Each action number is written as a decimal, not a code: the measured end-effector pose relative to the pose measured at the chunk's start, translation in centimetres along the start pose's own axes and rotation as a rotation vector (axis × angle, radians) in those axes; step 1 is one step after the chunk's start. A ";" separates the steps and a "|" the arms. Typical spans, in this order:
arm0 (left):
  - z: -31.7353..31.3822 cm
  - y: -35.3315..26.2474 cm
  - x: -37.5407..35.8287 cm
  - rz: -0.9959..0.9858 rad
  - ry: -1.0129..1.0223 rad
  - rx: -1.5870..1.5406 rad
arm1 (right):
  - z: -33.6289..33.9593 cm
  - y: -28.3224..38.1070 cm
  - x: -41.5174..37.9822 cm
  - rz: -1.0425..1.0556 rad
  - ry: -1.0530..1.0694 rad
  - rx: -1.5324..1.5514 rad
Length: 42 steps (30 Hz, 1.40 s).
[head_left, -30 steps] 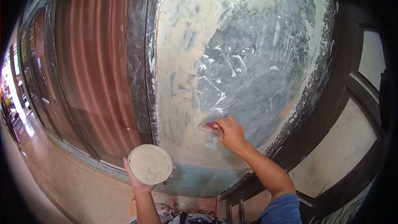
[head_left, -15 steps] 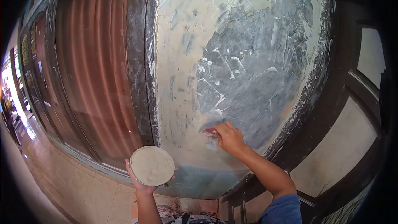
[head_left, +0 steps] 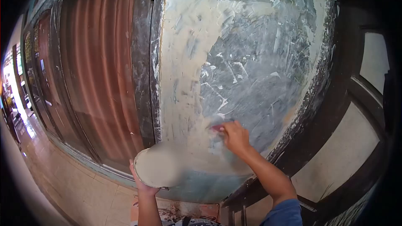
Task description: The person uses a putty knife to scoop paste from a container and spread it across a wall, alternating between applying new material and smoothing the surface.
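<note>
My left hand [head_left: 145,187] grips a round tub of beige putty [head_left: 155,168] from below and its left side, low in front of the wall. The right part of the tub is smeared by blur. In my right hand [head_left: 236,137] is a small putty knife [head_left: 217,128] with a reddish handle, pinched between fingers and thumb. Its blade lies at the wall [head_left: 247,92], though blur hides the exact contact. Beige putty [head_left: 180,79] coats the wall's left strip, while the middle is grey with white streaks.
On the left, a dark window frame [head_left: 144,58] surrounds glass with a reddish curtain [head_left: 100,67] behind it. A dark door with pale panels [head_left: 339,150] stands on the right. Below lies the tiled floor [head_left: 92,192], with a patterned reddish surface [head_left: 176,209] near my body.
My right hand and the putty knife have shifted slightly right and up along the wall. The tub in my left hand has moved a little to the right.
</note>
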State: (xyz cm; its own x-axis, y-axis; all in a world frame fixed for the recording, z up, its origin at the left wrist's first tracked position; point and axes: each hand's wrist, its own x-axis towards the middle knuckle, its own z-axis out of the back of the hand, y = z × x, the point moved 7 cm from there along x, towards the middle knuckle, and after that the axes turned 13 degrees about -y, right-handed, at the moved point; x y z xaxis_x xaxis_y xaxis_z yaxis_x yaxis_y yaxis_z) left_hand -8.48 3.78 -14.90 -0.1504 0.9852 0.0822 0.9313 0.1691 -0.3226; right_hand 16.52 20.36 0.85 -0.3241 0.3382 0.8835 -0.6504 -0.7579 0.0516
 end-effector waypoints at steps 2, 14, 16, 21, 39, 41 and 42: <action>-1.0 0.3 0.1 -0.014 0.013 0.088 | 2.0 -0.2 2.6 -0.041 -0.107 -0.007; -7.8 0.8 0.9 0.041 0.120 0.201 | 8.9 10.2 3.2 0.585 0.070 0.307; -7.9 1.0 1.2 0.057 0.054 0.139 | 9.8 12.0 2.7 0.671 0.096 0.310; -9.2 1.5 1.6 0.044 0.102 0.144 | 9.9 12.9 1.8 0.710 0.135 0.276; -9.6 4.4 2.4 0.112 0.052 0.105 | 10.4 11.8 0.1 0.630 0.099 0.278; -8.7 4.2 2.9 0.056 0.009 0.164 | 10.3 11.8 0.0 0.612 0.092 0.282; -8.8 4.2 2.8 0.056 0.007 0.164 | 10.4 11.6 0.1 0.564 0.063 0.298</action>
State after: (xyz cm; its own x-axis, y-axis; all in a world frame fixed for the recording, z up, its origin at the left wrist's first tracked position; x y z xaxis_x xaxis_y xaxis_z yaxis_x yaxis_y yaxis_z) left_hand -2.09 7.04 -7.75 -0.0968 0.9931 0.0663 0.8714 0.1168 -0.4765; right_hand 16.07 5.87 6.39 -0.6062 -0.1322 0.7842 -0.1521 -0.9486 -0.2775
